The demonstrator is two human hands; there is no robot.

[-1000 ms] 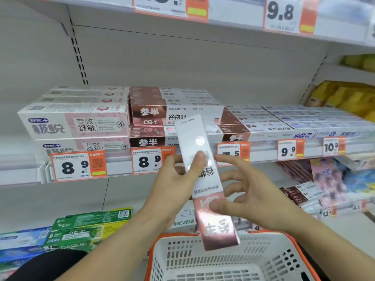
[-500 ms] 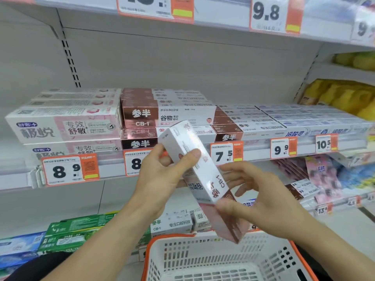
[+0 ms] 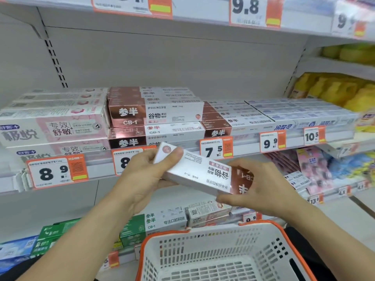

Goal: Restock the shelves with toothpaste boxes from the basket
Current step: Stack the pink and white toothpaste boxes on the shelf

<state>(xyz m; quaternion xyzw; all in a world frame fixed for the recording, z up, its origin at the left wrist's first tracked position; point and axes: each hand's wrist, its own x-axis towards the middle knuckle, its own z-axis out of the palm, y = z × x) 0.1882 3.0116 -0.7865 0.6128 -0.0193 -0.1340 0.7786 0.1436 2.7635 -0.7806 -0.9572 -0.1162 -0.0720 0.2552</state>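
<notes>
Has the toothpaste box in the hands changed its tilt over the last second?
Yes. The toothpaste box stood nearly upright in front of the price tags; now it lies almost level below them, gripped by the left hand and right hand.

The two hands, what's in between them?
In the head view, a toothpaste box lies between them, nearly level. The left hand grips its white end and the right hand holds its brown end, above the basket.
</notes>
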